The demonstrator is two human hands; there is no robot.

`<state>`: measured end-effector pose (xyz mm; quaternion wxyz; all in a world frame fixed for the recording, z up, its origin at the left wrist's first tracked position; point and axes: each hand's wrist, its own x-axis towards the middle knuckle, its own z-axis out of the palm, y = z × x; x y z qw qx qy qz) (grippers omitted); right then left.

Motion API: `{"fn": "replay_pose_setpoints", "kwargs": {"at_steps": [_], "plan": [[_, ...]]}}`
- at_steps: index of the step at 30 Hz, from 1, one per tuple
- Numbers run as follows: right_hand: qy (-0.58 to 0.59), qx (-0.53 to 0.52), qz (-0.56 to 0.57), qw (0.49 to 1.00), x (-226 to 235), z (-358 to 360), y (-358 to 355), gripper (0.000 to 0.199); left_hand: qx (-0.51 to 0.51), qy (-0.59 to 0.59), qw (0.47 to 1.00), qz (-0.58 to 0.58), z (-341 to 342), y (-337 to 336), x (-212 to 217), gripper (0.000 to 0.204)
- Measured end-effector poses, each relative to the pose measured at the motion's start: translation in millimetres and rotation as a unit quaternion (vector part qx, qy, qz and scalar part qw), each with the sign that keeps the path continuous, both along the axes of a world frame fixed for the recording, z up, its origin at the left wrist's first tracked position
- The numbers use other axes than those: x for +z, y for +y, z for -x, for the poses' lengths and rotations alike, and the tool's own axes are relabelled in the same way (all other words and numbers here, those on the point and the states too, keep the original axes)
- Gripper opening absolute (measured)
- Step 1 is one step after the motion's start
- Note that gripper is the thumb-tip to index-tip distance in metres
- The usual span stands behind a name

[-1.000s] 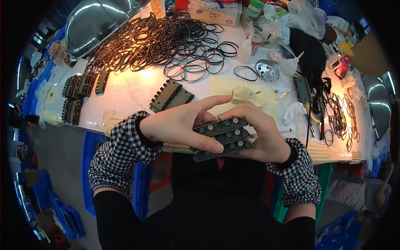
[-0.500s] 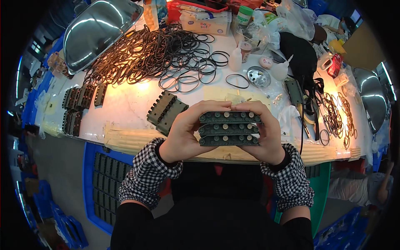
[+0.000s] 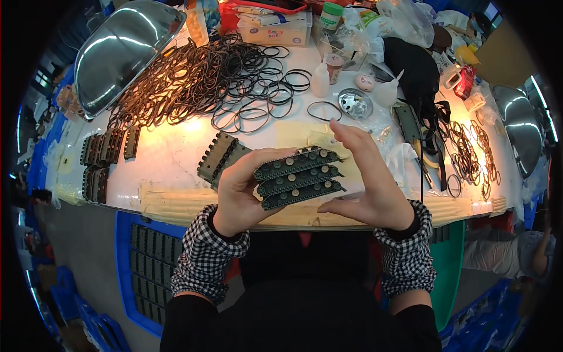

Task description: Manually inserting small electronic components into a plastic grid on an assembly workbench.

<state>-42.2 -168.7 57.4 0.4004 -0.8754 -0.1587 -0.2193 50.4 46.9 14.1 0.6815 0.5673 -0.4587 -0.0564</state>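
Observation:
My left hand is closed around the left end of a stack of three dark green toy tank chassis. Round wheels line the side that faces me, some of them pale, and the stack tilts up toward its right end. Off to the right of it, my right hand is open, thumb and fingers spread, not touching the stack. More green tank chassis lie on the table just beyond my left hand, which partly covers them. Several others stand in rows at the table's left.
Black rubber loops lie heaped across the back left, beside a shiny metal dome. A metal dish and squeeze bottle stand beyond my hands. Below the table's padded edge are a blue crate and green bin.
My right hand has let go of the stack and opened, moving slightly right. My left hand has shifted left with the stack, which has tipped from level to slanted.

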Motion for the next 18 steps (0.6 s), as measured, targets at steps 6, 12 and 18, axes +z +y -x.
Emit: {"fn": "replay_pose_setpoints", "kwargs": {"at_steps": [6, 12, 18], "plan": [[-0.044, -0.193, 0.006, 0.98, -7, -2, -23, 0.029, 0.1, 0.097, 0.99, 0.003, -4, 10, -17, 0.056], [-0.027, -0.208, 0.065, 0.975, -26, -19, -15, 0.016, 0.095, 0.12, 0.988, -0.01, 1, 3, -24, 0.058], [-0.085, -0.226, 0.044, 0.969, -24, -20, -15, 0.012, 0.092, 0.103, 0.99, -0.041, 3, 1, -18, 0.056]]}}
